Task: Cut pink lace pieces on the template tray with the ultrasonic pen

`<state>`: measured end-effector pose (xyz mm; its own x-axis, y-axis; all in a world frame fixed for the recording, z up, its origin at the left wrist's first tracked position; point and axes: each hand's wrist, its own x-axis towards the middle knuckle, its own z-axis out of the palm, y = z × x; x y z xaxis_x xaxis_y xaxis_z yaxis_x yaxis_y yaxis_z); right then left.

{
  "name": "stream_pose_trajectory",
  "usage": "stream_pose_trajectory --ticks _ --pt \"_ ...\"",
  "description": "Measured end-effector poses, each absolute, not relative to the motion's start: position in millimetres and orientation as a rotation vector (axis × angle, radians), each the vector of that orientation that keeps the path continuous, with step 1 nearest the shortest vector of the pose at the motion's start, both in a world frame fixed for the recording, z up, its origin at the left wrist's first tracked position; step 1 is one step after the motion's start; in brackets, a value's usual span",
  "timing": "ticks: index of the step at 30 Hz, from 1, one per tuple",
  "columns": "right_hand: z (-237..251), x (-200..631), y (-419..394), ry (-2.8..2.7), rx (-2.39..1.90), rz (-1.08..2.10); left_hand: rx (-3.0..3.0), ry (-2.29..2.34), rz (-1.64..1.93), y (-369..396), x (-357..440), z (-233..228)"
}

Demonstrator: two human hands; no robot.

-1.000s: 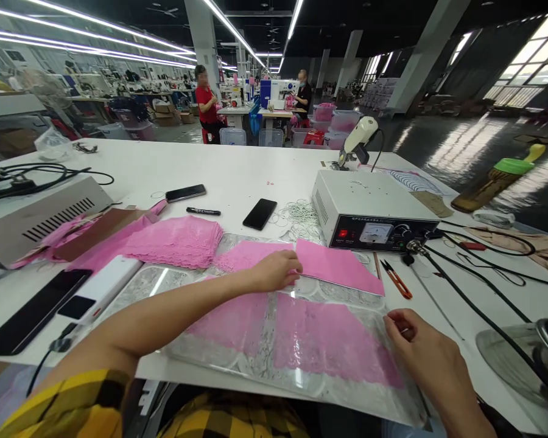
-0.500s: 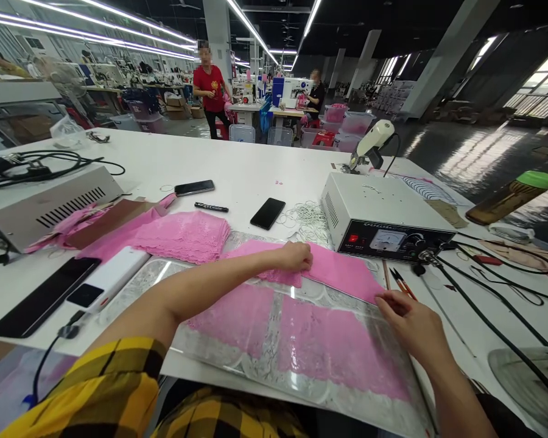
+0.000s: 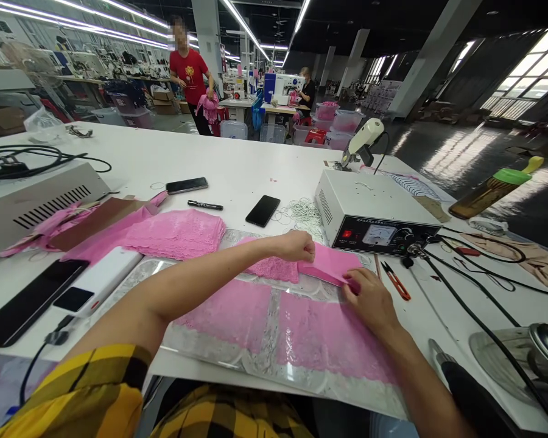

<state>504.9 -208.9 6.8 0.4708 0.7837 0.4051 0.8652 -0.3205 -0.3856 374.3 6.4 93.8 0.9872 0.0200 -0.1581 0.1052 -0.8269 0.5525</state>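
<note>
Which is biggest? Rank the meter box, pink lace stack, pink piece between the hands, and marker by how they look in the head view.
1. Meter box
2. Pink lace stack
3. Pink piece, partly covered
4. Marker

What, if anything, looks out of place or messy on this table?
A loose tangle of pale cord beside the dial-fronted box: it lies heaped, not wound. Small pink scraps also lie stray beyond the nearer phone. I see no spill.
</note>
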Motion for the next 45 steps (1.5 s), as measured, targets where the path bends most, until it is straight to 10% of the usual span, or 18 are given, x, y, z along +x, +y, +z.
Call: stream_pose_trajectory --ticks 13,45 --pt "10 453 -305 -1.867 -1.799 -0.545 2.436 -0.062 -0.267 -64 280 70" --pt "15 409 -287 -1.91 -1.626 -0.222 2.618 -0.332 -0.081 -73 237 59"
